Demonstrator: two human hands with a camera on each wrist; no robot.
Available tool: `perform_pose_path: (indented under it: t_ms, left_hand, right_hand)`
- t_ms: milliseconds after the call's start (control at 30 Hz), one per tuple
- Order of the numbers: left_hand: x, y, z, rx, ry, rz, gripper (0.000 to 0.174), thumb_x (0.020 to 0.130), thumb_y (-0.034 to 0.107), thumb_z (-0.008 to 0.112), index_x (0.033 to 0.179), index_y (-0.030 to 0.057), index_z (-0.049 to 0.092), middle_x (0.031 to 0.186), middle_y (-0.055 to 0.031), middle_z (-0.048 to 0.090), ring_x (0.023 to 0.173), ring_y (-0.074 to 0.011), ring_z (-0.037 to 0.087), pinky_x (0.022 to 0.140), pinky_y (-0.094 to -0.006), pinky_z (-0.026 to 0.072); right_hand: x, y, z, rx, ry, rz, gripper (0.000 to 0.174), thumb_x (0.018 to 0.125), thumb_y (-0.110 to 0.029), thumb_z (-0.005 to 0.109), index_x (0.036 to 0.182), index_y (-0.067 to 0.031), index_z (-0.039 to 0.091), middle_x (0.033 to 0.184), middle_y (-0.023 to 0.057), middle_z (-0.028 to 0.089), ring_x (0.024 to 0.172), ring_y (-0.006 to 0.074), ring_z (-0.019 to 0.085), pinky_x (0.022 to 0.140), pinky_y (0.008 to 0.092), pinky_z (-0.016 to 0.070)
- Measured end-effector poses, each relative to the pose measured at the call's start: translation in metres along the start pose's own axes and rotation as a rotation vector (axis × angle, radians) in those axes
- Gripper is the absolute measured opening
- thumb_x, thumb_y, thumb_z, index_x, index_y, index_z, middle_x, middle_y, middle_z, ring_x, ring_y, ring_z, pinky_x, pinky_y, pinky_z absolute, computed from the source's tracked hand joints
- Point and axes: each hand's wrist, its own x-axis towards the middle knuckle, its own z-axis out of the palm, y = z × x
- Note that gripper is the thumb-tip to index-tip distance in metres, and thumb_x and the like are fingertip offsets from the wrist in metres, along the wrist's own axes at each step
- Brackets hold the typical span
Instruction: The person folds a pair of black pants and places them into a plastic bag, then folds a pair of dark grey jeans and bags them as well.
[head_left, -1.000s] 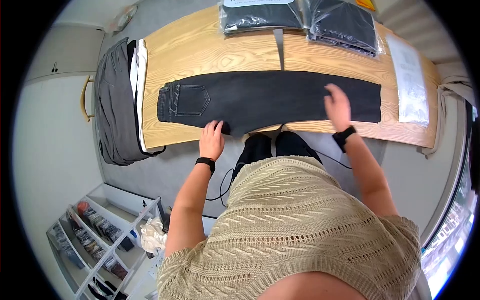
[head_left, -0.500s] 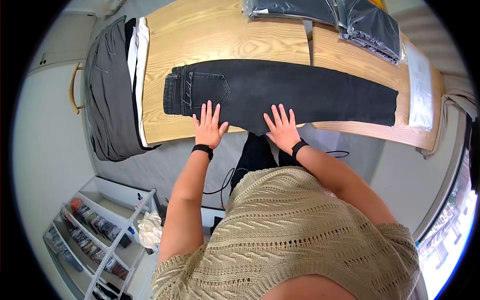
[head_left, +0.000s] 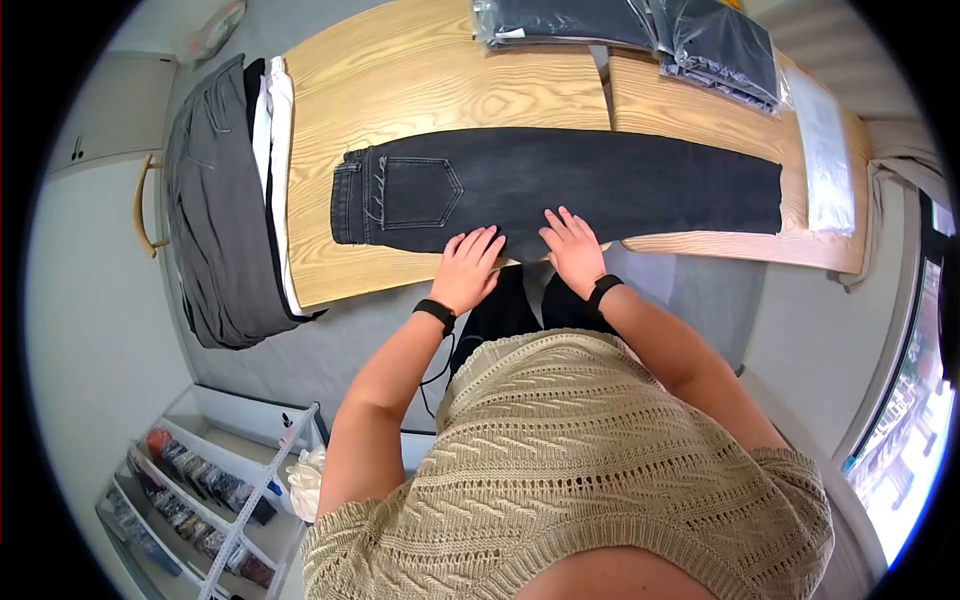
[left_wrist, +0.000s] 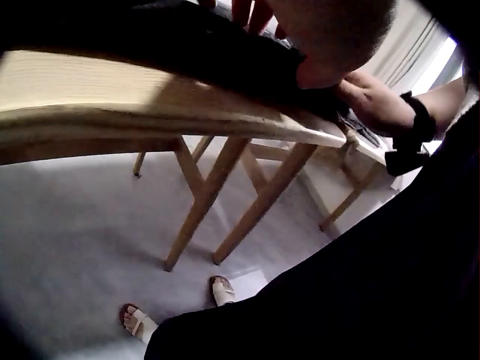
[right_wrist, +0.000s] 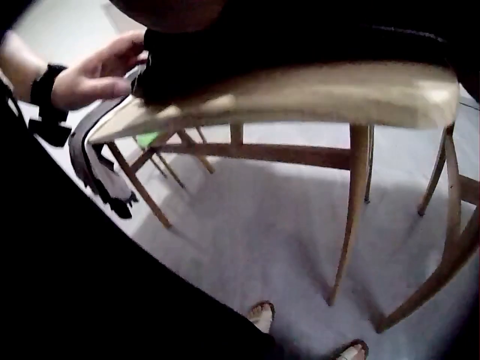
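Folded black jeans lie lengthwise on the wooden table, their stitched back pocket and waistband toward the left. My left hand rests on the near edge of the jeans, right of the pocket, fingers on the cloth and thumb by the edge. Close to its right, my right hand lies with extended fingers on the same edge. The right wrist view shows the left hand from the side, its fingers over the dark fabric and its thumb lower, by the edge. Much of the cloth is very dark in both wrist views.
Grey and white garments hang over the table's left end. Dark clothes in clear plastic bags lie at the back right, beside a flat clear packet. A divided white rack with packed items stands at lower left.
My right hand has come from the trouser legs at the right to the middle near edge. My left hand shifted slightly left, lay flat below the pocket, then moved right toward the other hand.
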Motion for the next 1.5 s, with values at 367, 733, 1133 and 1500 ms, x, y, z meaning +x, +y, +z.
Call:
perform_pose_path:
  t_ms: [367,733,1133,1500]
  left_hand:
    - [0.027,-0.005,0.018,0.061,0.105,-0.018,0.033,0.070,0.007,0.059,0.103,0.0106,0.061,0.099,-0.0002,0.062,0.093,-0.0198,0.057,0.078,-0.0343,0.0468]
    - [-0.006,-0.026,0.012,0.162,0.088,-0.175,0.027,0.078,0.014,0.061,0.104,0.0095,0.059,0.101,-0.0035,0.060,0.098,-0.0216,0.056,0.086,-0.0375,0.0400]
    - [0.041,-0.038,0.020,0.283,-0.007,-0.467,0.028,0.090,0.031,0.053,0.073,0.0093,0.056,0.070,-0.0075,0.063,0.071,-0.0266,0.061,0.065,-0.0418,0.0461]
    - [0.045,-0.041,0.025,0.285,0.125,-0.426,0.035,0.091,0.035,0.052,0.065,0.0105,0.057,0.062,-0.0056,0.061,0.062,-0.0250,0.060,0.058,-0.0400,0.0464]
  right_hand:
    - [-0.015,0.028,-0.014,0.157,0.107,-0.025,0.034,0.076,-0.009,0.061,0.110,-0.0062,0.056,0.127,0.0061,0.056,0.124,0.0242,0.047,0.101,0.0392,0.0387]
    - [-0.016,0.060,-0.017,0.212,0.200,0.040,0.027,0.078,-0.009,0.061,0.104,-0.0089,0.058,0.098,0.0100,0.060,0.096,0.0275,0.056,0.086,0.0400,0.0428]
    - [0.028,0.067,-0.005,-0.007,0.169,0.187,0.017,0.089,-0.025,0.055,0.079,-0.0116,0.051,0.062,0.0042,0.058,0.065,0.0229,0.059,0.067,0.0377,0.0412]
    - [0.055,0.008,-0.016,0.137,0.400,0.049,0.029,0.080,-0.035,0.064,0.086,-0.0073,0.058,0.096,0.0092,0.060,0.091,0.0258,0.056,0.080,0.0404,0.0430]
